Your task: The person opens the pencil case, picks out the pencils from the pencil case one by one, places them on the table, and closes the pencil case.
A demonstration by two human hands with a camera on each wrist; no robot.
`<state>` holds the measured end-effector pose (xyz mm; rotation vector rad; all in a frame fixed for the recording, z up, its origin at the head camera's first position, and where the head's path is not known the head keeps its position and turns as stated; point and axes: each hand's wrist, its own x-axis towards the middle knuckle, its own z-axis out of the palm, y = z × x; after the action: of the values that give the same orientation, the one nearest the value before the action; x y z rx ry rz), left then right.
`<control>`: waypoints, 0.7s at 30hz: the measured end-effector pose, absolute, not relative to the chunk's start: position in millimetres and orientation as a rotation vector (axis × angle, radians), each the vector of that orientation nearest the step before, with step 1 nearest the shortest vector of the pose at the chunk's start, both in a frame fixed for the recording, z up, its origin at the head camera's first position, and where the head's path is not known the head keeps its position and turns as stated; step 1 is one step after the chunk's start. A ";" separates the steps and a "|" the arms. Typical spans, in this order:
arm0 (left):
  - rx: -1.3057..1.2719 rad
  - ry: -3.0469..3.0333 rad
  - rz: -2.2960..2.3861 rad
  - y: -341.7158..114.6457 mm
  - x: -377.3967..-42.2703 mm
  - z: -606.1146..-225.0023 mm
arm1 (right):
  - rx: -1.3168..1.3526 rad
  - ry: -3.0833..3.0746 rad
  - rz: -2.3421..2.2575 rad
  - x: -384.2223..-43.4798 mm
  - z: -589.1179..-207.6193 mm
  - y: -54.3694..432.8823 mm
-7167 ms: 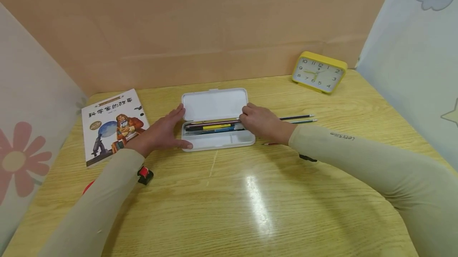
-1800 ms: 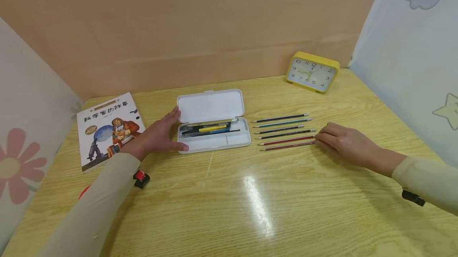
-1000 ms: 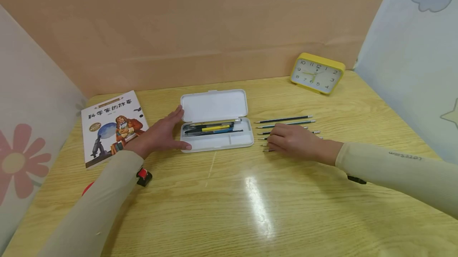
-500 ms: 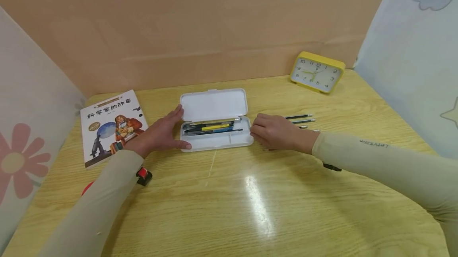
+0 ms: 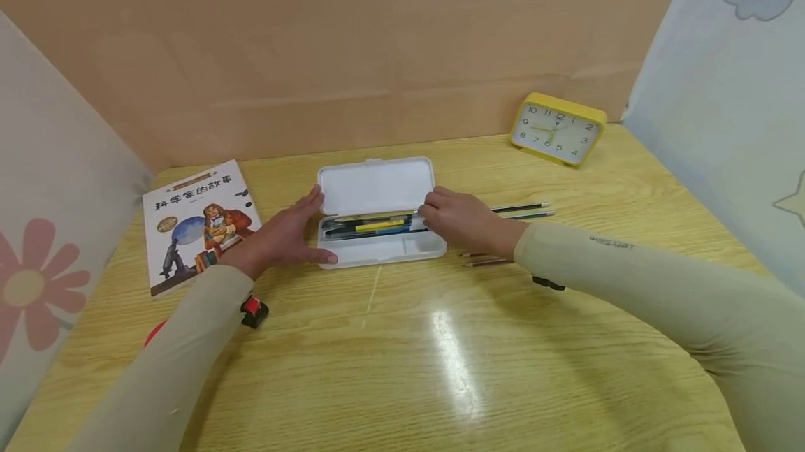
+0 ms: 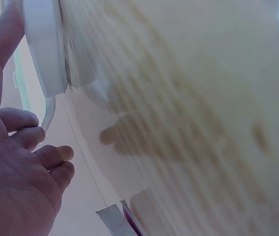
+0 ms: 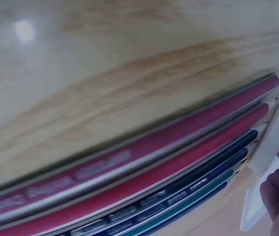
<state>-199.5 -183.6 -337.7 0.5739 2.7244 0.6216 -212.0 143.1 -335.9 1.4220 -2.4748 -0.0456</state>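
Observation:
An open white pencil case (image 5: 361,251) lies on the wooden table, its lid tipped back. Inside are several pens, among them a yellow-and-black one (image 5: 381,226), and a pencil (image 5: 413,213) with a white end. My left hand (image 5: 286,235) braces the case's left end with straight fingers, thumb on the front corner. At the right end, my right hand (image 5: 462,221) has its fingers bent, fingertips right at that pencil's white end; I cannot tell whether they pinch it. Several pencils lie side by side under the right wrist, including a red one (image 7: 179,155).
A white illustrated book (image 5: 201,228) lies to the left of the case. At the back right stands a yellow alarm clock (image 5: 556,130). Walls border the table on three sides. Part of a red object (image 5: 154,331) shows behind the left sleeve.
My right hand has moved left from the pencils' far ends, across the row, to the case's right end. The row of pencils has grown since the earliest frame. My left hand has stayed put.

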 end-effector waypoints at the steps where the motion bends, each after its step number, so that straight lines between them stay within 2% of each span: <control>1: 0.574 2.727 0.622 -183.9 -199.2 -337.6 | 1.416 -2.502 -0.064 -212.2 -335.5 141.4; 21: 0.580 2.732 0.619 -184.1 -200.9 -338.7 | 1.319 -2.626 -0.382 -217.7 -333.0 121.8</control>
<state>-200.9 -184.1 -338.7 0.5798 2.7322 0.6185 -217.7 121.8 -333.0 1.3187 -2.6255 -0.3816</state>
